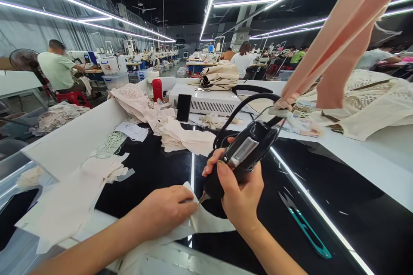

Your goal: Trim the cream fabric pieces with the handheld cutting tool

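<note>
My right hand (240, 187) is wrapped round a black corded hand tool (247, 150) with a metal plate on its side. A thick black cable leads off the tool, and a peach cloth strap (335, 34) is tied near its rear. The tool's front end points down at a piece of off-white fabric (209, 219) on the glossy black tabletop (271, 227). With closed fingers, my left hand (167, 208) grips the fabric edge just left of the tool. The exact contact of the tip is hard to see. Teal thread snips (305, 223) lie right of my right hand.
Cut fabric pieces (74, 193) lie at the left, with pale green cord (111, 142) behind them. Farther back are a vented white box (203, 99), a phone (183, 107) and a red bottle (157, 89). Lace cloth (374, 94) covers the right back. Co-workers sit beyond.
</note>
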The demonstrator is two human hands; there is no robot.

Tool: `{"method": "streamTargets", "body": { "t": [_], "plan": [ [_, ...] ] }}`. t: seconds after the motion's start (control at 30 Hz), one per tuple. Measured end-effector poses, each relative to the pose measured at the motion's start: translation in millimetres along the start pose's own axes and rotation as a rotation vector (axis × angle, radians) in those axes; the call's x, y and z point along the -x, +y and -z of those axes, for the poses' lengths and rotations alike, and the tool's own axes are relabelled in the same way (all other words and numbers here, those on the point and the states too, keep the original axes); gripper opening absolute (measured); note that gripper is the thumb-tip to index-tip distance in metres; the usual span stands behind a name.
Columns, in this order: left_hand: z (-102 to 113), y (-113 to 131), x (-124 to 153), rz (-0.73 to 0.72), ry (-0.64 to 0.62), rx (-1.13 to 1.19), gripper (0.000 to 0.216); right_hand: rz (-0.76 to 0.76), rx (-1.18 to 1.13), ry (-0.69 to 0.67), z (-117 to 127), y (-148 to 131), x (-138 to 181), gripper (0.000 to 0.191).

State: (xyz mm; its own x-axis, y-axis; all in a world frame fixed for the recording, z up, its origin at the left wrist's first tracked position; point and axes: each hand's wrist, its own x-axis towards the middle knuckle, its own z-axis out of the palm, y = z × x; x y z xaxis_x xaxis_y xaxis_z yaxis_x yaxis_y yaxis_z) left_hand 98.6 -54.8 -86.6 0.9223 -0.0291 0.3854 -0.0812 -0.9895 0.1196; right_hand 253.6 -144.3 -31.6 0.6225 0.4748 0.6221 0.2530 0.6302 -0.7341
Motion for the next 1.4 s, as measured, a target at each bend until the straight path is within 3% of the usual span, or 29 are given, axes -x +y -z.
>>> {"method": "streamTargets", "body": {
  "t": [0.2,0.37,0.6,1.07,1.4],
  "plan": [
    [2,-1,-1,-0.034,0.044,0.021,0.014,0.006,-0.023,0.039,13,-13,-2,0.027],
    [4,12,-8,-0.022,0.110,0.077,0.017,-0.016,0.021,0.058,29,-25,3,0.038],
    [-2,31,-14,0.063,0.042,0.152,0.015,-0.021,0.061,0.077,40,-28,14,0.038],
    [-10,36,-5,0.053,0.031,0.065,0.013,-0.021,0.054,0.090,37,-32,16,0.038],
    [-16,36,-1,0.057,0.035,0.057,0.017,-0.028,0.038,0.070,23,-23,15,0.022]
  ]
}}
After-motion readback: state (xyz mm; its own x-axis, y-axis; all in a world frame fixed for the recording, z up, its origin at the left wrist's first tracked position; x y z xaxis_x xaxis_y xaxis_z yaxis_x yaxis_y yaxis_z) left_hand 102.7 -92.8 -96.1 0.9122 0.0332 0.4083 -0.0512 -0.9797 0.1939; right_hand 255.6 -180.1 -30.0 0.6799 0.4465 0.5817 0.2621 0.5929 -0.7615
